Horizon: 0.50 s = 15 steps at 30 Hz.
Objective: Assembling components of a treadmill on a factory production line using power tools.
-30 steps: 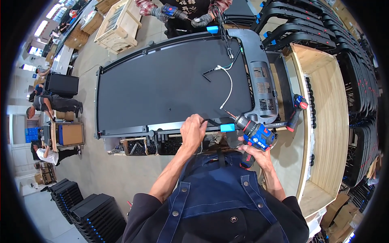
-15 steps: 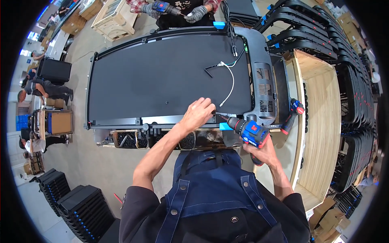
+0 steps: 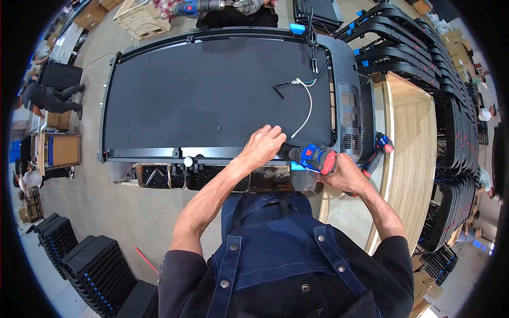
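A treadmill deck with a black belt [image 3: 185, 95] lies in front of me. My left hand [image 3: 264, 146] is at the near side rail [image 3: 217, 153], fingers curled together; what they pinch is hidden. A blue and red cordless drill [image 3: 314, 159] is gripped in my right hand [image 3: 344, 176]. Its nose points left along the rail and comes close to my left fingertips; the bit's tip is hidden there. On the belt are a small dark piece of hardware [image 3: 219, 128], a black L-shaped hex key [image 3: 279, 91] and a white cable [image 3: 307, 114] with a connector.
The motor cover [image 3: 350, 106] closes the deck's right end. Beyond it stand another power tool [image 3: 379, 151] and a wooden crate [image 3: 408, 159]. Black parts bins [image 3: 204, 179] sit below the near rail. Across the deck a gloved co-worker holds a drill [image 3: 193, 7]. Stacked black frames [image 3: 456, 132] fill the right.
My right hand has swung the drill up and leftward, so its nose sits closer to my left fingers. My left hand stays at the rail. The whole view has shifted slightly.
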{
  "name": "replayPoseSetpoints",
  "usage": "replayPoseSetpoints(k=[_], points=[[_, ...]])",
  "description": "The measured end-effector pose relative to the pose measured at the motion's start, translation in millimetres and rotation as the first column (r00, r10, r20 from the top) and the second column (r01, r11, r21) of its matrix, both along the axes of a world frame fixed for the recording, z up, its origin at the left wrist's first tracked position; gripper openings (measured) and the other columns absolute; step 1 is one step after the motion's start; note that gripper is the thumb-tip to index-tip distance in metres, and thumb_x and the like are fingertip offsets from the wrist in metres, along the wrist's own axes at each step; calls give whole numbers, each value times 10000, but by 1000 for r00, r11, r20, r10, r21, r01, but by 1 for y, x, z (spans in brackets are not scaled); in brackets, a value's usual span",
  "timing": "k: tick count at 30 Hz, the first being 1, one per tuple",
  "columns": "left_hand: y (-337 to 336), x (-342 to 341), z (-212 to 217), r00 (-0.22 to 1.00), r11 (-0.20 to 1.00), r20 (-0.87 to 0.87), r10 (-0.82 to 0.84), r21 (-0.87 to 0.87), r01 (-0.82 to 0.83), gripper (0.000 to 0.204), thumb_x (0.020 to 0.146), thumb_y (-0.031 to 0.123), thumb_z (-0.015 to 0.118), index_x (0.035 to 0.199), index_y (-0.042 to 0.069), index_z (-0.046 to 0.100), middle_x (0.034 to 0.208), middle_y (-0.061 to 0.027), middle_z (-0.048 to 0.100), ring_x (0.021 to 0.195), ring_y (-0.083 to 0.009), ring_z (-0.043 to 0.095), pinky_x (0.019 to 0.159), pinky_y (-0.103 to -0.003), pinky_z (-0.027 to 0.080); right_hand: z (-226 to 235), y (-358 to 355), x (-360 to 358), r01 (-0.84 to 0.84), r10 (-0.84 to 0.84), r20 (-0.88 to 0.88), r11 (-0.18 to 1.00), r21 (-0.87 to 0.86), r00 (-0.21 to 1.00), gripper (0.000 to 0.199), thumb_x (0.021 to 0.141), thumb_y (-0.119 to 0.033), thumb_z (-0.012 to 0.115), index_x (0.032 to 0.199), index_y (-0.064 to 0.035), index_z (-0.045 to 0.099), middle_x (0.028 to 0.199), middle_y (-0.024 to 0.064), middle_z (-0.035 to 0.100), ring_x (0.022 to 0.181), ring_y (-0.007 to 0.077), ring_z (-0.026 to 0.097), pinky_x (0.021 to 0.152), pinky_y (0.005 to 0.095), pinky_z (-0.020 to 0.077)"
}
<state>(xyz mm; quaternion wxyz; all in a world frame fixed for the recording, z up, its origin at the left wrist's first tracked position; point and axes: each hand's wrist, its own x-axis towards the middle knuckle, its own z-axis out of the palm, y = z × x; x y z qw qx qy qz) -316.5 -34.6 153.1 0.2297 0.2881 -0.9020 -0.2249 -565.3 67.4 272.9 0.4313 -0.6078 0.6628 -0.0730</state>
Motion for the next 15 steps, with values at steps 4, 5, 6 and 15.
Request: replayPoseSetpoints(k=[4,5,6,15], points=[[-1,1,-2,1000,1000,-25,-5,-10,4,134,787,13,655,830,37,530,888,-115,525,818,-326,564,723,-450,522,2,-4,8,-10,10,0,1000,-19,1000,245,717,-116,694,890,46,630,747,245,653,718,456,624,711,468,513],[-1,1,-2,1000,1000,-19,-2,-15,2,133,788,13,654,829,36,530,887,-115,524,816,-326,565,720,-452,522,0,-4,8,-18,18,-17,1000,-24,1000,243,717,-116,692,885,47,627,744,243,653,714,454,624,711,470,513],[-1,1,-2,1000,1000,-22,-2,-14,2,133,788,13,654,829,36,530,887,-115,524,816,-326,565,720,-452,522,-1,-4,9,-27,25,-35,999,-30,999,242,717,-117,691,880,48,623,742,241,653,711,452,624,710,471,513],[-3,5,-1,999,1000,-34,-24,2,24,149,780,18,662,851,40,533,913,-115,528,846,-325,565,755,-455,523,16,-21,23,-204,221,-229,974,96,948,335,803,-201,779,1051,-4,670,859,217,729,814,347,733,751,463,542]])
